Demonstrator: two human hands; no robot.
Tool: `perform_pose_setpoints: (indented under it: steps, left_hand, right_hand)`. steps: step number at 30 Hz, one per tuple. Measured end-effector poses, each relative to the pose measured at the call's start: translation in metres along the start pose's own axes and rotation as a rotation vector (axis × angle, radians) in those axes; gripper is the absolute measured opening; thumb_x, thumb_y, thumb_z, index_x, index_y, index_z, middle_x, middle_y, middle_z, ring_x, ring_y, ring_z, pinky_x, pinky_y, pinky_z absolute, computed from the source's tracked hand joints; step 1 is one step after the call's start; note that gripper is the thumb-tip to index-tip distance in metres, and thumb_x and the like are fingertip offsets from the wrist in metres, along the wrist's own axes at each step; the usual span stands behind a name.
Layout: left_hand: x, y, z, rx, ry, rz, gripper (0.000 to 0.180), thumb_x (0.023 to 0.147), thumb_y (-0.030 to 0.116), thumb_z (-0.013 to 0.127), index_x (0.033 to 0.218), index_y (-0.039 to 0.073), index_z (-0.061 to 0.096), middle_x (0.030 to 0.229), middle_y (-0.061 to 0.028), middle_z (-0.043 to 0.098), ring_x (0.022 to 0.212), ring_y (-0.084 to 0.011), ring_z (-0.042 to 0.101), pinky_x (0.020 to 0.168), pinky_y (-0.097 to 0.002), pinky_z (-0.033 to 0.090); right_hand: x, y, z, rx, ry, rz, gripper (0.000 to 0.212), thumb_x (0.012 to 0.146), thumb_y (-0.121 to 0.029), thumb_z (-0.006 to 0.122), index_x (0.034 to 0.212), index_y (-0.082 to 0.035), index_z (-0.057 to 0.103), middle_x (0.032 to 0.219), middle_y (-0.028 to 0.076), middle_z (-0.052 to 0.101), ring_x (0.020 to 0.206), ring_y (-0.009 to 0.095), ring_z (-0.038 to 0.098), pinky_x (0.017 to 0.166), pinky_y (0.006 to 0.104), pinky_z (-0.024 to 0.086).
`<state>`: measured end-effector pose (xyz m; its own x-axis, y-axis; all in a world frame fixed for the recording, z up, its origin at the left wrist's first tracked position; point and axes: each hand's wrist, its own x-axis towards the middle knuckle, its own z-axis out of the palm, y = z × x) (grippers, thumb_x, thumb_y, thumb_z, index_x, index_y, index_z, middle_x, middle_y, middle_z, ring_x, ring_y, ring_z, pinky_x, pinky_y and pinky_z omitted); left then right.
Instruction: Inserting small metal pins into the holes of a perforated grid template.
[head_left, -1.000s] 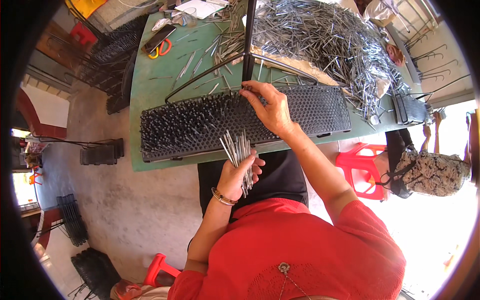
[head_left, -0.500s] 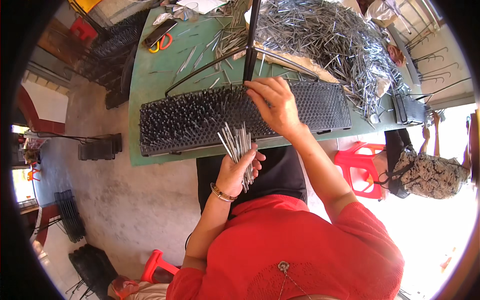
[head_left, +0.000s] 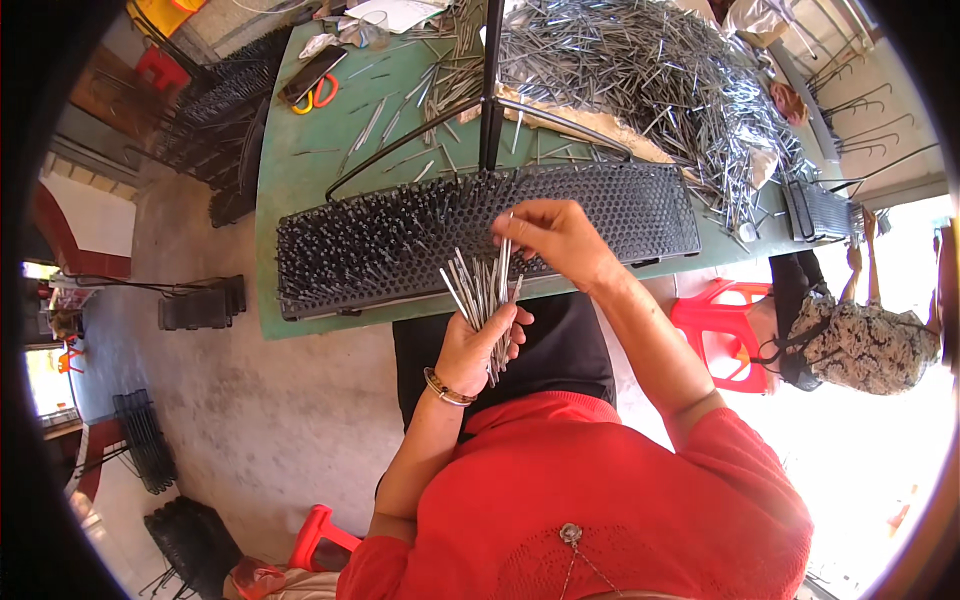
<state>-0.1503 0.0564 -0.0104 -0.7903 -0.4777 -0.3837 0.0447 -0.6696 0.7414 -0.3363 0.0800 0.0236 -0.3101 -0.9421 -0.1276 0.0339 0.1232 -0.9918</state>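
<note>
My left hand (head_left: 478, 348) is closed round a bundle of thin metal rods (head_left: 472, 285), held upright and fanned at the top in front of the rack. Just above the bundle, my right hand (head_left: 556, 236) pinches the upper end of one metal rod (head_left: 505, 245), its lower part among the others. Behind both hands lies a long black perforated rack (head_left: 610, 215) with a bar frame rising from it. Rods stand packed in the holes of its left part; the holes toward the right end hold none that I can see.
A large heap of loose metal rods (head_left: 640, 70) covers the back right of the green table (head_left: 300, 175). Orange-handled scissors (head_left: 318, 93) and a dark phone (head_left: 314, 75) lie at the back left. A red stool (head_left: 715, 335) and another person (head_left: 865, 340) are at the right.
My right hand has come down from the rack's back edge to the bundle and now grips one rod's top. My left hand has stayed nearly still, still holding the bundle.
</note>
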Motion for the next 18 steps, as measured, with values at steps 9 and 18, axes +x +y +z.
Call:
perform_pose_setpoints:
  steps: [9,18]
  left_hand:
    - [0.002,-0.004,-0.004,-0.032,0.044,-0.027,0.018,0.091,0.018,0.059,0.105,0.006,0.056,0.077,-0.0041,0.061,0.056,-0.0080,0.054,0.046,-0.0205,0.044]
    - [0.000,-0.004,-0.004,-0.055,0.039,-0.031,0.018,0.091,0.017,0.058,0.104,0.005,0.057,0.078,-0.0044,0.061,0.060,-0.0079,0.054,0.049,-0.0208,0.044]
  right_hand:
    - [0.029,-0.025,0.006,-0.100,0.326,-0.284,0.024,0.090,-0.020,0.063,0.097,0.002,0.066,0.083,0.003,0.068,0.073,0.006,0.057,0.065,0.0215,0.047]
    - [0.040,-0.020,0.022,-0.364,0.467,-0.508,0.017,0.086,-0.014,0.067,0.096,0.000,0.067,0.077,0.006,0.066,0.069,0.008,0.057,0.063,0.0242,0.047]
